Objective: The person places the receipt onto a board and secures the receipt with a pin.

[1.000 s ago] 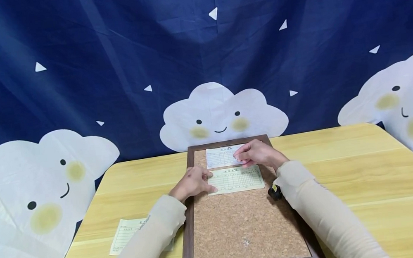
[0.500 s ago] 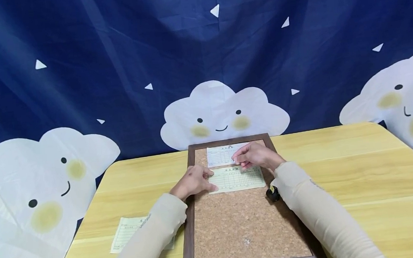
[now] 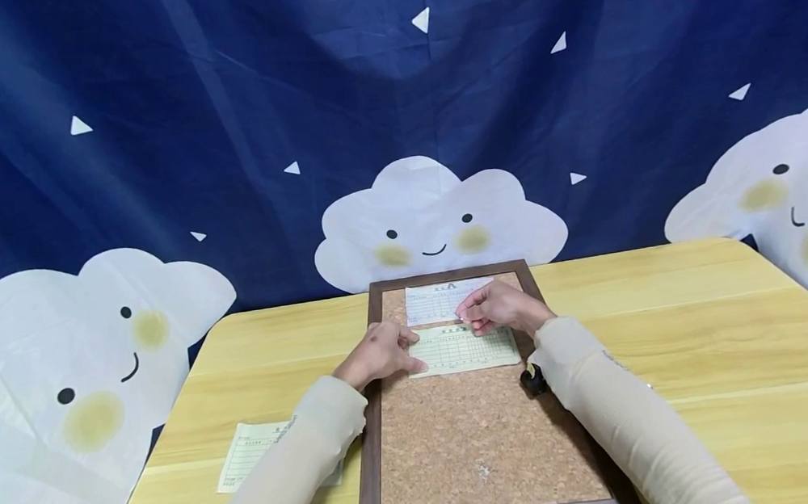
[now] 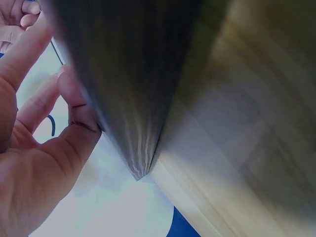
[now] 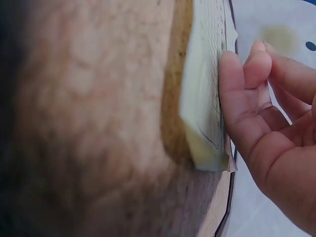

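Note:
My left hand (image 3: 383, 351) rests over the left frame rail of a cork board (image 3: 491, 438), thumb and forefinger spread flat on the left edge of a pale yellow printed form (image 3: 450, 353). Above that form lies a white printed form (image 3: 427, 305), partly covered by my right hand (image 3: 504, 307). My right thumb and forefinger pinch a small pale thing at the gap between the two sheets; fingers hide most of it. In the right wrist view, the lower fingers of my right hand (image 5: 276, 128) lie against the yellow form (image 5: 205, 108), whose near corner lifts off the cork.
Another yellow form (image 3: 248, 453) lies on the wooden table (image 3: 731, 310), left of the board and partly under my left sleeve. A small silvery patch (image 3: 483, 470) shows low on the cork. A blue cloud-print curtain (image 3: 388, 83) hangs behind the table.
My right fingertips have come slightly nearer to me, from the white form down to the gap above the yellow one. My left hand has stayed on the yellow form's edge.

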### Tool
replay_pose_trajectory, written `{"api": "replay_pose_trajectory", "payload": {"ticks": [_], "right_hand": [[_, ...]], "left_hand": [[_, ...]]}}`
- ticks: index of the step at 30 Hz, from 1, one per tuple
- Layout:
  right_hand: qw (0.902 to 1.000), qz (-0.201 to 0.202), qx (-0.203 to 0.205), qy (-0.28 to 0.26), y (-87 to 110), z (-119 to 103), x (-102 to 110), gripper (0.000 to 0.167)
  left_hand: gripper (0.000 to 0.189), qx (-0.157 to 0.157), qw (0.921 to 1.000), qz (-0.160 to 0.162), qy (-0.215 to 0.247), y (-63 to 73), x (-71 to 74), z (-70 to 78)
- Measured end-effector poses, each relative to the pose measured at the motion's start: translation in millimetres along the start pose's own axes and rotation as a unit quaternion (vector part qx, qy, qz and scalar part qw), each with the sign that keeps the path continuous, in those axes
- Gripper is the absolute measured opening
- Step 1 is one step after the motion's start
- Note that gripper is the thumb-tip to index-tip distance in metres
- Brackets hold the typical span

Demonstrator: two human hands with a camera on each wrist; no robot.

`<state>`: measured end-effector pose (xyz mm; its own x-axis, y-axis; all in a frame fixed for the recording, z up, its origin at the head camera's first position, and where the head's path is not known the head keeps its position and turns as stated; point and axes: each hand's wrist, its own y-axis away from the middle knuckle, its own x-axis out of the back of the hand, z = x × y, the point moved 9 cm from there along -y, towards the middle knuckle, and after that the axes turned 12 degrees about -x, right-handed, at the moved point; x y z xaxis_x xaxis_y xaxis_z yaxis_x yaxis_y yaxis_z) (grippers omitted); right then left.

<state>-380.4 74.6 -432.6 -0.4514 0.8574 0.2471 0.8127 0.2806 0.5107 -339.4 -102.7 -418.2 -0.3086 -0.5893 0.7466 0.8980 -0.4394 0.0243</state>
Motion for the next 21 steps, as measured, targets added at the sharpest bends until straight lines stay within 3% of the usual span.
{"api": "replay_pose_trajectory", "payload": {"ticks": [21], "right_hand": [[0.9994, 0.003, -0.007, 0.035, -3.7, 0.8, -3.5, 0.017]], "left_hand": [[0.052, 0.020, 0.9998, -0.002, -0.007, 1.3, 1.3, -0.2]]}}
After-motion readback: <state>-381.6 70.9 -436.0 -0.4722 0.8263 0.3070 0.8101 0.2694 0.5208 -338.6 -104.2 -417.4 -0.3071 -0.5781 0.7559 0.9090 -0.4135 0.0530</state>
